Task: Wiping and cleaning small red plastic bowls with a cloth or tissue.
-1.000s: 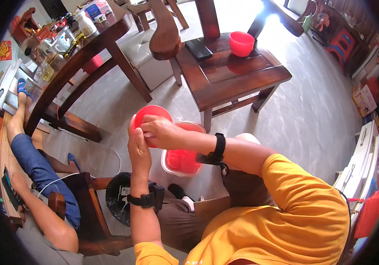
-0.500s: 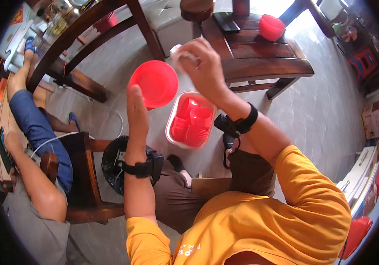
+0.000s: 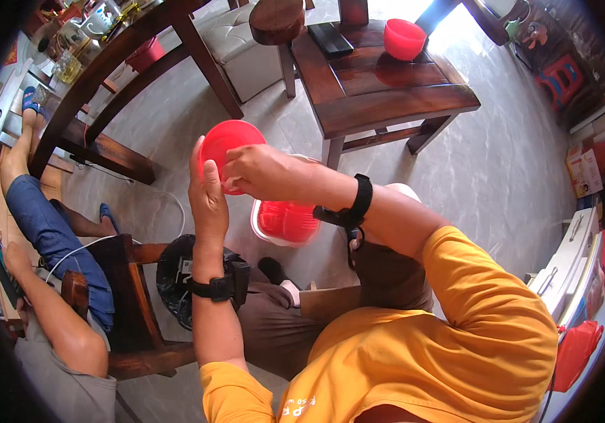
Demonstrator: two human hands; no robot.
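Observation:
My left hand (image 3: 209, 203) grips a round red bowl (image 3: 219, 141) by its left side and underside, with the bowl's opening tilted toward me. Inside it works my right hand (image 3: 256, 170), its fingers bent together against the inner wall. Whatever those fingers hold is hidden now. Below both hands stands a white-rimmed tub (image 3: 274, 240) holding several red pieces of tableware (image 3: 286, 220); my right forearm covers its upper part.
A dark wooden bench (image 3: 387, 106) ahead bears another red bowl (image 3: 404, 41) and a flat black object (image 3: 330, 40). A bin with a black bag (image 3: 173, 278) stands beside my left forearm. At the left, a person (image 3: 56, 225) sits near a wooden chair (image 3: 133, 296).
My right hand, which held something white and crumpled above the tub, has come down and left into the red bowl. The bowl in my left hand has moved slightly left and down.

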